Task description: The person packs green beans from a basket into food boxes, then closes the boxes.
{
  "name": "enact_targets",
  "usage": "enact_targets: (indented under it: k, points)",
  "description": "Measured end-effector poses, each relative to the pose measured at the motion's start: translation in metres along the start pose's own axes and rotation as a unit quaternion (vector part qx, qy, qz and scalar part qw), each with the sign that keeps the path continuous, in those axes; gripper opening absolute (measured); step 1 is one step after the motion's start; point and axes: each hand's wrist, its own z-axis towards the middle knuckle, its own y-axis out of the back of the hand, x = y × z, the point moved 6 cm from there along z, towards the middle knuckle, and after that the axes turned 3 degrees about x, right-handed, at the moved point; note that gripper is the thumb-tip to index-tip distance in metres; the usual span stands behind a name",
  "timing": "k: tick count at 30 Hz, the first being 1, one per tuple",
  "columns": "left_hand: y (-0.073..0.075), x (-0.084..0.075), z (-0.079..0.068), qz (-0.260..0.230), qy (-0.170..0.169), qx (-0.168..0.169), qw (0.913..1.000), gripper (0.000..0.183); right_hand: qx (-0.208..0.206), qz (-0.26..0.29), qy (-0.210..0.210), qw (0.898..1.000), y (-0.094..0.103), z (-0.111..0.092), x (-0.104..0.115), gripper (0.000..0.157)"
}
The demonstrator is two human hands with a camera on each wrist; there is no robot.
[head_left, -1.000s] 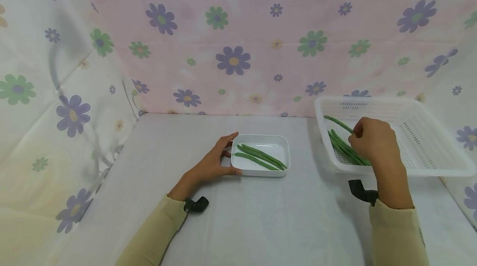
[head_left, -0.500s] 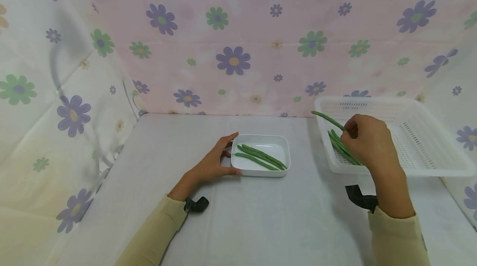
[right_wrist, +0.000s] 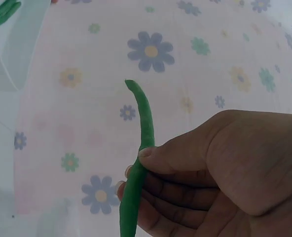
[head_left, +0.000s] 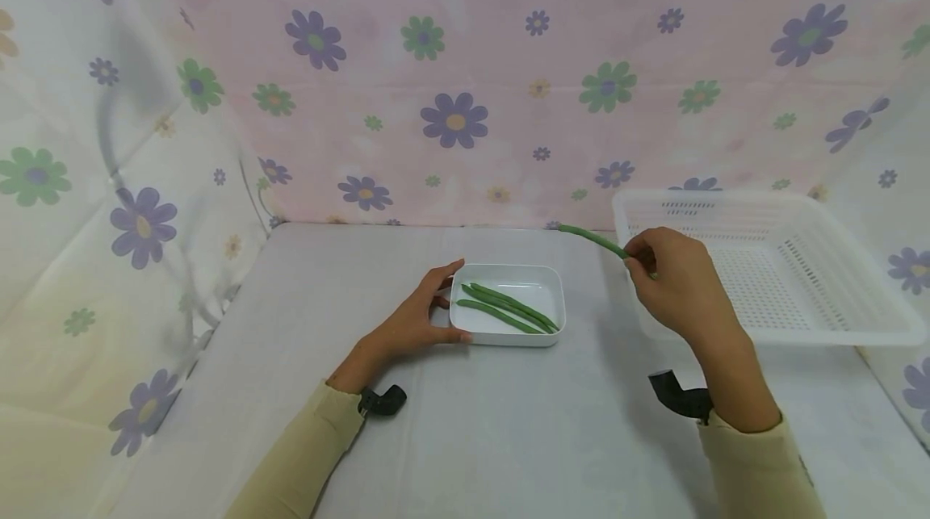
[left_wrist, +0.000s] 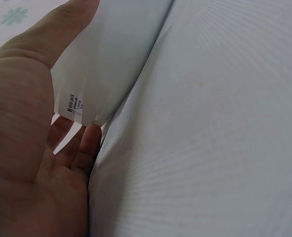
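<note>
Green bean (head_left: 592, 239), smooth and bent, is being pinched by the right hand (head_left: 676, 277), right of the shiny white dish (head_left: 508, 339). The left hand (head_left: 416, 319) is gripping the dish's left end. More beans (head_left: 516, 307) are lying inside. Right of it, a holey basket (head_left: 770, 281) is standing on the pale surface (head_left: 523, 422); flowery pink cloth (head_left: 501, 59) is hanging behind.

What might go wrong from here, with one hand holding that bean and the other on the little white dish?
The held bean might slip, as the right hand only pinches it. Its free end sticks out and could knock the beans lying in the white dish. The left hand grips only one end of the dish, so a bump might swivel it.
</note>
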Motion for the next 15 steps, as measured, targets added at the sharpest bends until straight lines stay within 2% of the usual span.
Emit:
enact_targets:
  k: [15]
  points:
    - [0.000, 0.003, 0.000, -0.001, 0.017, 0.003, 0.9998, 0.122, -0.001, 0.021, 0.076, 0.997, -0.040, 0.004, 0.029, 0.009]
